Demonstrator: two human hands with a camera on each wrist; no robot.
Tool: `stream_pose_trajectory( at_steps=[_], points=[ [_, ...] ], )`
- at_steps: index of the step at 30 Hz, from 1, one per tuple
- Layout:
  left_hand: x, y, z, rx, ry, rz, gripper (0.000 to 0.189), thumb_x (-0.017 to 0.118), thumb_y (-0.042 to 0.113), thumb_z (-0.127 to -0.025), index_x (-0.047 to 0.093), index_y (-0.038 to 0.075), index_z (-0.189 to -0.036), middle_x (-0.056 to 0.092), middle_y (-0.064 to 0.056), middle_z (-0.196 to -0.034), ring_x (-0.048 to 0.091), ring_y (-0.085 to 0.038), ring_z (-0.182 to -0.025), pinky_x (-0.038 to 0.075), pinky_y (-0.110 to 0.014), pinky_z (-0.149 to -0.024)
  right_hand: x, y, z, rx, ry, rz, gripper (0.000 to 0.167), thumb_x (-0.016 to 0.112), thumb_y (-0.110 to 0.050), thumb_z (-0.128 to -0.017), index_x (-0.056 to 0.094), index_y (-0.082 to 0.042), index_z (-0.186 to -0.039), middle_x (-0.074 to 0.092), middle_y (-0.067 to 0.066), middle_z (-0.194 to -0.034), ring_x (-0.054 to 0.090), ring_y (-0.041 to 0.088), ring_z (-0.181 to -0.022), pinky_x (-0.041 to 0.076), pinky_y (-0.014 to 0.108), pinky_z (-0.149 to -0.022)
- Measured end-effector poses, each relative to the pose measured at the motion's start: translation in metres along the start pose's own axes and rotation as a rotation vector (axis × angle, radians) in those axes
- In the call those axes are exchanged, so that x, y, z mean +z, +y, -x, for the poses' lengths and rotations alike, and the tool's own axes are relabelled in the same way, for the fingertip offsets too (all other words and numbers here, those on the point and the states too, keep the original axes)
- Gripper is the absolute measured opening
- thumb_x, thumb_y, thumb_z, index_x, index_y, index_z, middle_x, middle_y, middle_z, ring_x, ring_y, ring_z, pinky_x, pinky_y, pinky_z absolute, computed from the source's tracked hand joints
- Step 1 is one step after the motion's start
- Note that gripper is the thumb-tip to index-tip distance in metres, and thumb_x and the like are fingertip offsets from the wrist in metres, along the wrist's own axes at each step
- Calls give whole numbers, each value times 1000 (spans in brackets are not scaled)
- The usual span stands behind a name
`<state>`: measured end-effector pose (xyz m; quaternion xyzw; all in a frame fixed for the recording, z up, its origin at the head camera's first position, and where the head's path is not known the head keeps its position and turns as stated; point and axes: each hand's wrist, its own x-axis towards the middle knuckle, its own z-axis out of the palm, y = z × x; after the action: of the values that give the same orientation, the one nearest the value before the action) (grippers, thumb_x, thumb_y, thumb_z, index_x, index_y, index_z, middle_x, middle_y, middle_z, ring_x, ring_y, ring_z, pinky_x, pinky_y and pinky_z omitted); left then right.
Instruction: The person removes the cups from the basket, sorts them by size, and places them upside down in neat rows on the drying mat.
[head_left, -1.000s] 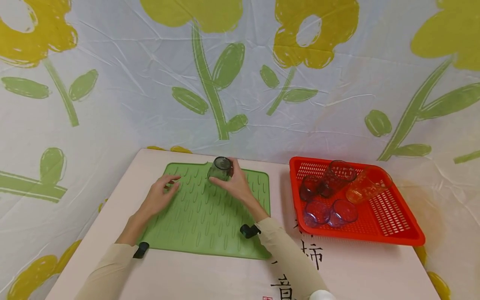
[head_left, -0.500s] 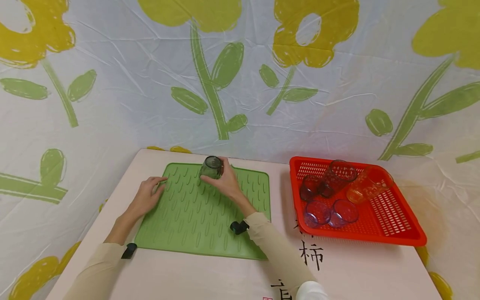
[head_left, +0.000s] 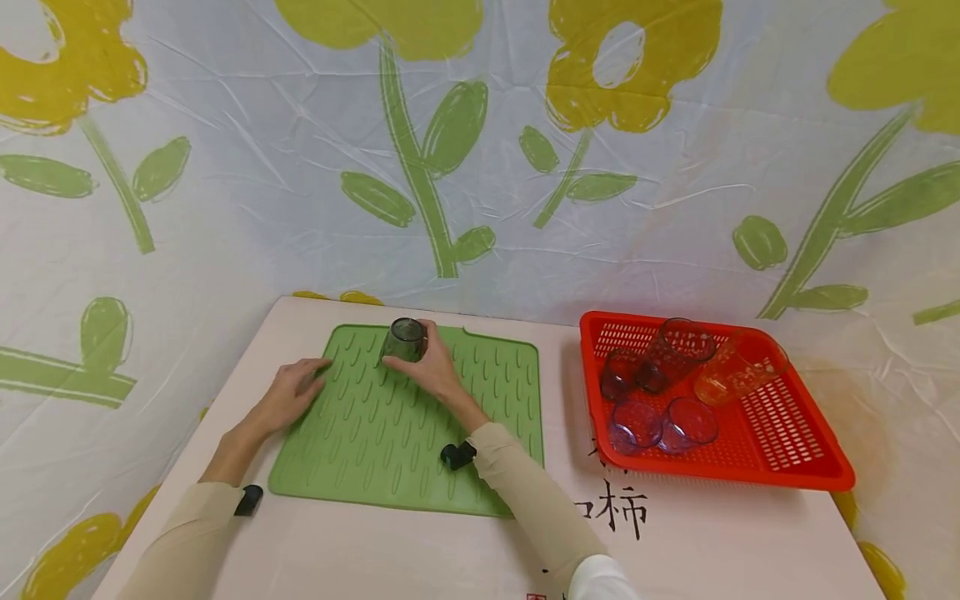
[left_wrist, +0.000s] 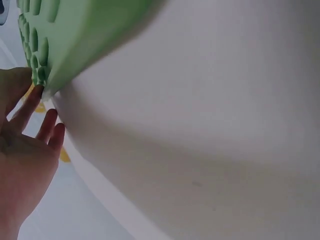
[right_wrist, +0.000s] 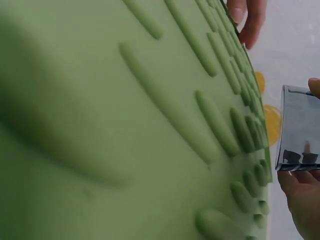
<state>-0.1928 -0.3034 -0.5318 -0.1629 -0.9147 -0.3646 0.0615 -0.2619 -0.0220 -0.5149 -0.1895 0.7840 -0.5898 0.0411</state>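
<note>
Head view: a green mat is lying on the bench, just left of a red basket. Over the mat's far left part, the right hand is grasping a dark glass, thumb and fingers curling round opposite sides. That smooth, round wall is probably calling for such a hold, with pressure coming from both sides. From the right wrist, I'm seeing a strip of background between glass and mat, so the glass seems to be hanging just clear of it; which end is facing down, I cannot tell. The left hand is holding no glass: its loosely bent fingers are reaching the mat's left edge, perhaps steadying it, though whether they're pressing there is staying unclear to me. Right of the mat and apart from it, the basket is holding five other glasses, its raised sides probably keeping them from rolling off across the bench.
</note>
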Motion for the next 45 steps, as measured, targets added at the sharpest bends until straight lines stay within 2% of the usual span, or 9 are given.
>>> stream_pose_trajectory(
  at_steps=[6,13,21,27,36,45],
  points=[
    [1,-3,2,88,-20,-52,40,64,-6,-98,55,-17,-135,49,-38,-138,40,-59,-126,33,-72,-98,8,5,-3,-3,-11,-35,77,82,-22,-90,38,-11,-152,55,11,-140,57,23,-126,49,40,-103],
    [1,-2,2,83,-41,-66,42,63,-4,-98,53,-17,-137,48,-38,-139,41,-59,-128,34,-72,-101,17,4,-6,18,-35,3,80,81,-28,-91,36,-16,-156,54,8,-143,55,21,-129,48,40,-104],
    [3,-4,4,60,-69,-86,44,61,-2,-101,50,-16,-141,45,-38,-143,37,-60,-132,30,-73,-104,27,2,-8,6,-98,27,83,79,-30,-93,31,-14,-159,50,10,-148,51,23,-135,45,42,-109],
    [2,-2,3,78,-62,-91,44,61,-3,-100,50,-17,-140,45,-39,-141,39,-61,-129,32,-74,-101,32,3,-9,4,-111,38,85,79,-30,-93,30,-14,-160,50,8,-148,51,22,-135,45,43,-108],
    [-2,2,2,21,-82,-89,45,61,-2,-101,49,-17,-141,44,-38,-143,38,-58,-130,32,-72,-104,43,2,-17,1,-125,88,87,82,-29,-91,30,-13,-159,51,9,-149,51,23,-136,44,42,-109],
    [1,-1,2,63,-51,-80,43,62,-3,-99,51,-17,-139,45,-39,-140,40,-60,-126,33,-73,-100,45,3,-17,-15,-143,108,90,84,-26,-89,28,-10,-157,48,12,-149,49,23,-137,42,41,-111]
  ],
)
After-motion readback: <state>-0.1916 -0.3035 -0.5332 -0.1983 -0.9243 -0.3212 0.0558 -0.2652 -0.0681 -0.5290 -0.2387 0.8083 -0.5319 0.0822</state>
